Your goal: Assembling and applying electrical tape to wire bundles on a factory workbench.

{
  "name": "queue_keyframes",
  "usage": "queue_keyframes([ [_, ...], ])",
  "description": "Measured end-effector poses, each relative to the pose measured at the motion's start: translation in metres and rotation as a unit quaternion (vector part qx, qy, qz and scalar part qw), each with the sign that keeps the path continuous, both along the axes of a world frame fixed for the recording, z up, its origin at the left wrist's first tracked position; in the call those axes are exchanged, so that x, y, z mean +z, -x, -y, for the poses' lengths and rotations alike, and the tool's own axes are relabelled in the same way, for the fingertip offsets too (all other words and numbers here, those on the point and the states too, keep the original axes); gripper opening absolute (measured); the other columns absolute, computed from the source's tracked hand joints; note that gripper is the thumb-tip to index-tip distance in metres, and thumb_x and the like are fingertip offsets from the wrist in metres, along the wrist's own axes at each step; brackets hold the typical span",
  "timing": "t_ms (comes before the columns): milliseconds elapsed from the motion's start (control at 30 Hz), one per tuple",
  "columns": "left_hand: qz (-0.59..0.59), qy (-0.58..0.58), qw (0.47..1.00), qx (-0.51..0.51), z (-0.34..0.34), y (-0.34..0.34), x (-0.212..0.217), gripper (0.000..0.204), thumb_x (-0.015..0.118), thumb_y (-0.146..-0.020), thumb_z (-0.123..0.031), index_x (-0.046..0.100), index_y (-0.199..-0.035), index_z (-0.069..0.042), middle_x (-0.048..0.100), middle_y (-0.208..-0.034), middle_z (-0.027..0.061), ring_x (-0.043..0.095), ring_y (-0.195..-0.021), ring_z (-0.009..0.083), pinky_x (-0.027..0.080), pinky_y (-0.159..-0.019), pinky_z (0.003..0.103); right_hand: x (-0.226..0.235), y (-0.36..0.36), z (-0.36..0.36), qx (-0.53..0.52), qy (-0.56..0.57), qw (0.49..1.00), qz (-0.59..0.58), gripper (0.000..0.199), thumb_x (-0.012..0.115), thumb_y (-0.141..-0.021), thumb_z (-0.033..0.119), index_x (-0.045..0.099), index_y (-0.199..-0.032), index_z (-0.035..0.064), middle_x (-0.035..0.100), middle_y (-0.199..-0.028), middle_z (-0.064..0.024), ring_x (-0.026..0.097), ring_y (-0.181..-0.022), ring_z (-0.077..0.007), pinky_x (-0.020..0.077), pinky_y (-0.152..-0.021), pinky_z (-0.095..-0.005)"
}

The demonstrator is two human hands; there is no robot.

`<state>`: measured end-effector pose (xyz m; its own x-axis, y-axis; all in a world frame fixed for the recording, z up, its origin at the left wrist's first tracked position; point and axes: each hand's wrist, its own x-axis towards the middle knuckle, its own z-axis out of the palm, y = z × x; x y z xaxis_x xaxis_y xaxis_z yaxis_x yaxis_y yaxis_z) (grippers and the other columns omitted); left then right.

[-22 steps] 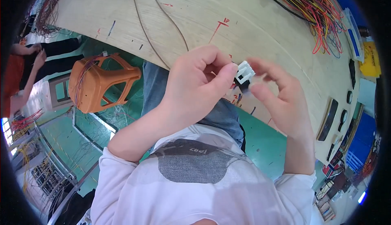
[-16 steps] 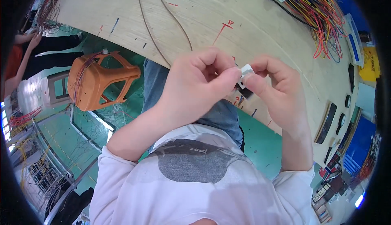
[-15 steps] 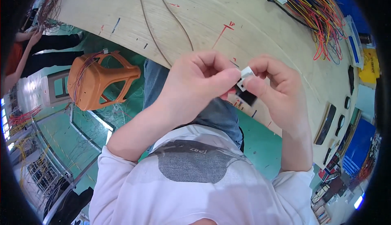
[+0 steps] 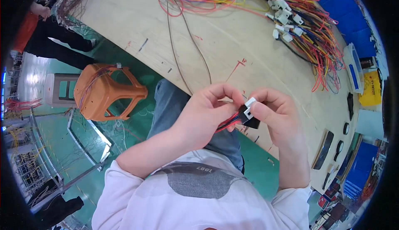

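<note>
Both hands meet over the near edge of the wooden table. My left hand (image 4: 205,111) is closed in a pinch on a bundle of red and dark wires (image 4: 226,124). Between the fingertips of my right hand (image 4: 277,112) is a small white plastic connector (image 4: 248,112), gripped by thumb and forefinger. The wires lead up to this connector from the left; whether they are seated in it is hidden by the fingers. A black, flat-looking piece (image 4: 252,123) shows just below the connector; I cannot tell what it is.
On the wooden table (image 4: 137,20) lie coloured wire harnesses (image 4: 318,45) with white connectors at the far right. Brown cables (image 4: 176,51) run toward me. Black round and long pieces (image 4: 323,150) sit at the right edge. An orange stool (image 4: 97,90) and a person (image 4: 56,38) are at left.
The view has shifted, so the hands sit lower and more harnesses show on the table. The red and dark wires at my left hand are now plainer. Both hands remain together at the connector.
</note>
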<state>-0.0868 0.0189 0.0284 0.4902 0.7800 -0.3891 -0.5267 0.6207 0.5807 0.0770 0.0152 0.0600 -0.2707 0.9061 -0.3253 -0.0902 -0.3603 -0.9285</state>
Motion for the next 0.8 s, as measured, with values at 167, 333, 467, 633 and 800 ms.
queue_keyframes([
  [167, -0.319, -0.397, 0.852, 0.124, 0.014, -0.003, 0.0, 0.015, 0.053, -0.072, 0.002, 0.052, -0.086, -0.001, 0.05, -0.084, 0.007, 0.052, -0.059, 0.008, 0.043, -0.05, 0.019, -0.002, 0.008, 0.001, -0.018, 0.013, 0.999, 0.035, 0.014, 0.056, -0.079, 0.014, 0.054, -0.078, 0.0001, 0.055, -0.072, -0.0022, 0.05, -0.066, -0.0069, 0.0421, -0.058, -0.0213],
  [333, -0.452, -0.485, 0.744, 0.087, 0.019, 0.001, 0.002, 0.024, 0.068, -0.064, -0.007, 0.054, -0.084, -0.001, 0.049, -0.082, 0.0091, 0.054, -0.061, 0.0154, 0.045, -0.049, 0.024, -0.001, 0.012, 0.004, 0.009, -0.037, 0.988, 0.148, 0.019, 0.056, -0.078, 0.019, 0.053, -0.074, 0.0004, 0.052, -0.065, 0.0004, 0.045, -0.056, -0.0054, 0.0363, -0.047, -0.022],
  [467, -0.443, -0.526, 0.724, 0.061, 0.02, 0.004, 0.004, 0.028, 0.068, -0.063, -0.008, 0.056, -0.088, -0.003, 0.049, -0.081, 0.0093, 0.054, -0.059, 0.017, 0.045, -0.049, 0.025, 0.005, 0.006, 0.001, 0.1, -0.042, 0.968, 0.224, 0.02, 0.055, -0.078, 0.018, 0.052, -0.07, 0.0002, 0.047, -0.058, 0.0034, 0.04, -0.052, -0.0043, 0.0314, -0.044, -0.0216],
  [633, -0.487, -0.463, 0.741, -0.001, 0.026, 0.001, 0.004, 0.053, 0.067, -0.065, -0.008, 0.042, -0.112, -0.002, 0.051, -0.082, 0.0114, 0.055, -0.062, 0.0219, 0.046, -0.052, 0.03, 0.003, 0.005, 0.012, 0.048, -0.026, 0.992, 0.113, 0.019, 0.056, -0.077, 0.019, 0.053, -0.073, 0.0004, 0.047, -0.062, 0.0015, 0.04, -0.057, -0.0045, 0.0319, -0.049, -0.0208],
  [800, -0.176, -0.248, 0.953, -0.02, 0.021, -0.002, -0.009, 0.07, 0.063, -0.068, -0.003, 0.023, -0.125, -0.001, 0.054, -0.093, 0.0137, 0.055, -0.084, 0.0174, 0.045, -0.074, 0.029, -0.002, 0.001, 0.021, 0.049, -0.155, 0.978, 0.128, 0.012, 0.055, -0.076, 0.015, 0.054, -0.074, 0.0027, 0.05, -0.071, -0.0024, 0.044, -0.068, -0.0095, 0.0339, -0.061, -0.0239],
])
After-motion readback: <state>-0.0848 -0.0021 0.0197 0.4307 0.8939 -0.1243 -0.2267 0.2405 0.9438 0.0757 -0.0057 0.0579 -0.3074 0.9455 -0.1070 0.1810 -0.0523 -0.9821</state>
